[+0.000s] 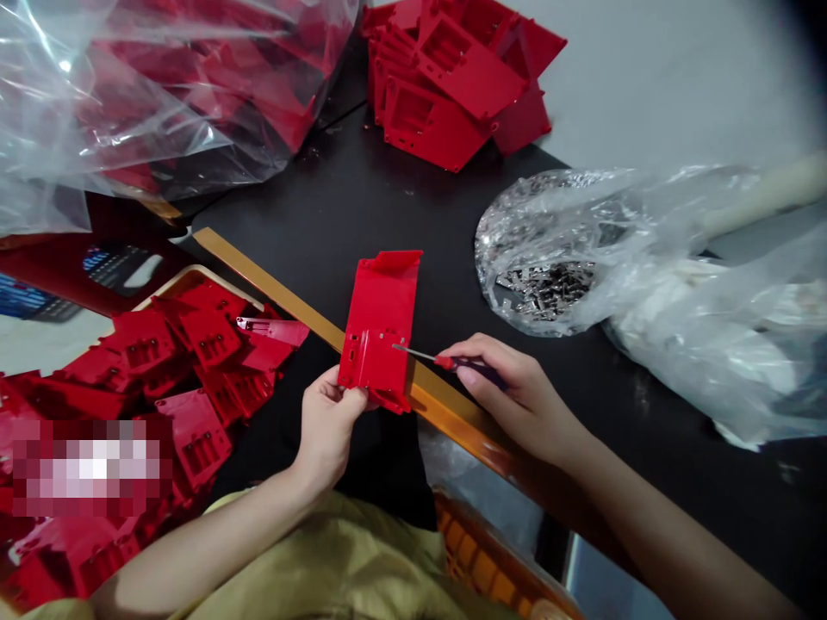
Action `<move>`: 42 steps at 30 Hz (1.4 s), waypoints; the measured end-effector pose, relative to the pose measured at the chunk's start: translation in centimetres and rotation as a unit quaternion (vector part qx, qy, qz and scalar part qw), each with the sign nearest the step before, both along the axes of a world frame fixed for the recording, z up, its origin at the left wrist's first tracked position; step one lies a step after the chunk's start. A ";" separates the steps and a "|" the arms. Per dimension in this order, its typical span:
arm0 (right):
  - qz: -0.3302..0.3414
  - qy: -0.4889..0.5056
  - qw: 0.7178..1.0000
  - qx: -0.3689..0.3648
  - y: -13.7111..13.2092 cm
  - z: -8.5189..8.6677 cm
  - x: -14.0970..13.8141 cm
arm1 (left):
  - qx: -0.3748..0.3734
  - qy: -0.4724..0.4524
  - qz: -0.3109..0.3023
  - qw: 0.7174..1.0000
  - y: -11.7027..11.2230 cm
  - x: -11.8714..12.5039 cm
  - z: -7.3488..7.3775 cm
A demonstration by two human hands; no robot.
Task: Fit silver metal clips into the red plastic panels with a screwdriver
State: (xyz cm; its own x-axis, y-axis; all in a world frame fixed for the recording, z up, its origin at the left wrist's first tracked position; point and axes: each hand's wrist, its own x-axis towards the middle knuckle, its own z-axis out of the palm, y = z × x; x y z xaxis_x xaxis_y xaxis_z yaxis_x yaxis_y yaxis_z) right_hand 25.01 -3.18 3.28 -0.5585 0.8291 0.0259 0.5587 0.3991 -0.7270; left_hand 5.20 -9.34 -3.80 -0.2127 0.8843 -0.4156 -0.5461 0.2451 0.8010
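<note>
A red plastic panel (pixel 382 301) with small slots and holes is held at the table's front edge. My left hand (pixel 328 422) grips its near left corner between thumb and fingers. In my right hand (pixel 510 379) is a screwdriver (pixel 445 362) with a red and dark handle. Its thin metal shaft points left, and the tip is at the panel's face beside small holes; whether it touches cannot be told. The fingers of my right hand are wrapped round the handle.
A clear bag of small metal clips (pixel 549 288) lies on the black table (pixel 426 202) at right. Red panels are stacked (pixel 445 86) at the back. A large plastic bag (pixel 194 95) of red parts sits back left. More red panels (pixel 200 430) fill a container at left.
</note>
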 end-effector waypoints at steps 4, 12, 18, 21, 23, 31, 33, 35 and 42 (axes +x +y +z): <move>0.007 0.056 0.998 -0.034 -0.8 -0.9 -0.7 | 0.002 0.002 -0.005 1.000 0.0 -0.1 0.0; 0.043 0.092 0.989 -0.103 -1.6 -1.4 -0.5 | 0.010 0.009 0.002 1.000 0.0 -0.1 0.1; 0.051 0.049 0.997 0.019 -1.7 -1.2 -1.5 | 0.015 0.015 0.006 1.000 0.2 -0.1 0.0; 0.038 0.047 0.995 0.080 -1.6 -1.2 -2.0 | 0.015 0.019 0.002 1.000 0.2 -0.1 0.0; 0.039 0.033 0.993 0.109 -1.5 -1.2 -2.2 | 0.016 0.024 -0.001 1.000 0.1 -0.2 0.1; 0.092 0.001 0.989 0.118 -0.7 -0.8 -2.3 | 0.006 0.034 -0.006 0.999 0.0 -0.2 0.2; 0.096 -0.018 0.987 0.129 -0.5 -0.5 -2.4 | -0.004 0.037 -0.006 0.999 0.0 -0.2 0.2; 0.094 -0.030 0.986 0.131 -0.4 -0.4 -2.5 | -0.006 0.041 -0.006 0.999 0.0 -0.3 0.1; 0.085 -0.012 0.988 0.127 -0.8 -1.7 -2.3 | 0.010 0.022 -0.013 1.000 -0.4 -0.3 -0.5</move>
